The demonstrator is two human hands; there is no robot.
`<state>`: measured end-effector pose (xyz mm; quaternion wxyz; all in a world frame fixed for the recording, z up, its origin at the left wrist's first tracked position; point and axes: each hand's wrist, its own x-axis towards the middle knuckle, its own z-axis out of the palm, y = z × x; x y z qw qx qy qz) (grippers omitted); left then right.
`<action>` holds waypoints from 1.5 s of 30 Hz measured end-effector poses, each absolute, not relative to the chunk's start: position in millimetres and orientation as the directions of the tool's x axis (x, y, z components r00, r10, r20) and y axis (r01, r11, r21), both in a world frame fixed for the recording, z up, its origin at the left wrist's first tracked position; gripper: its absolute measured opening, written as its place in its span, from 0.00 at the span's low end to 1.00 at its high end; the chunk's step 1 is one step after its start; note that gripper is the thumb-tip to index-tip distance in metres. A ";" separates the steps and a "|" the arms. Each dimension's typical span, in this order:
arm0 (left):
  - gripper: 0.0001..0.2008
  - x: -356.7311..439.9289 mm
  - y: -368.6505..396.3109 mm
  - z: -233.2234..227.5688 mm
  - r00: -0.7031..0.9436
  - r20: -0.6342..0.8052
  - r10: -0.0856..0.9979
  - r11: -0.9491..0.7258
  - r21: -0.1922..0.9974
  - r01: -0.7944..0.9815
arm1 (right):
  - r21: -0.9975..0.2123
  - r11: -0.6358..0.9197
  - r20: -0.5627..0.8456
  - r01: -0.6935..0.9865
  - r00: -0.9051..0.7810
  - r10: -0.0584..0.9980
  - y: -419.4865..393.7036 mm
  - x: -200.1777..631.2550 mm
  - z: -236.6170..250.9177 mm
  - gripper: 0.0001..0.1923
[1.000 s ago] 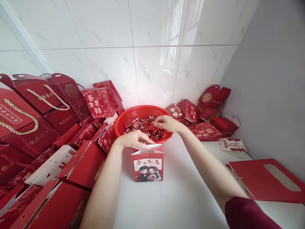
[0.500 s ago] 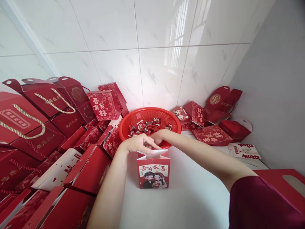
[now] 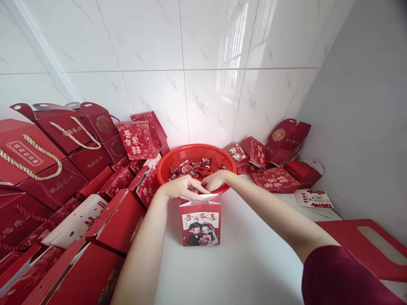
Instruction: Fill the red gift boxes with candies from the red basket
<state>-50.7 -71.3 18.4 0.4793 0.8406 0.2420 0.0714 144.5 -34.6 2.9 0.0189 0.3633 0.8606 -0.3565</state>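
A: What change is noted over the last second?

B: The right hand (image 3: 213, 180) has been moved. A second ago its fingers were seen over the small red wrapped packets (image 3: 192, 167), towards the far side of the round red plastic mesh basket (image 3: 162, 165). It is now bent down at the near side, just behind the left hand (image 3: 184, 187). Since half a second ago, little difference is recorded.

A: And the upright red paper box printed with a cartoon couple (image 3: 201, 226)?

B: Its place is unchanged: on the white tabletop (image 3: 241, 254), just in front of the basket. It is pinched at its top edge by the left thumb and finger, mouth upward.

A: What is meant by this for the work in hand?

B: The two hands are judged to be brought close together, with the box kept steady while the packets are handled. No packet is seen passing into the box.

A: What could not be made out?

B: The right fingertips are hidden, so whether a packet is gripped cannot be told; nor whether they are inside the basket or nearer the mouth of the box. The inside of the box is barely shown. The flat red cardboard piece with a pale window (image 3: 337, 237) is cut off at the right edge and partly covered by the maroon sleeve (image 3: 337, 275). At the left, the red boxes with cream rope handles (image 3: 15, 135) are also cropped.
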 end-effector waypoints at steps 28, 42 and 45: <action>0.19 -64.0 -107.2 64.2 0.643 -0.137 0.754 -0.424 0.645 0.635 | -0.907 0.353 0.324 0.231 -0.154 0.934 -103.3 199.9 20.4 0.15; 0.15 -41.5 -129.6 77.2 0.427 0.277 0.861 -0.458 0.787 0.412 | -0.924 0.366 0.381 -0.108 -0.293 0.877 -142.1 166.0 41.2 0.10; 0.14 -44.0 -128.2 76.9 0.471 0.272 0.839 -0.486 0.763 0.427 | -0.919 0.387 0.391 -0.076 -0.295 0.872 -139.5 165.9 38.3 0.10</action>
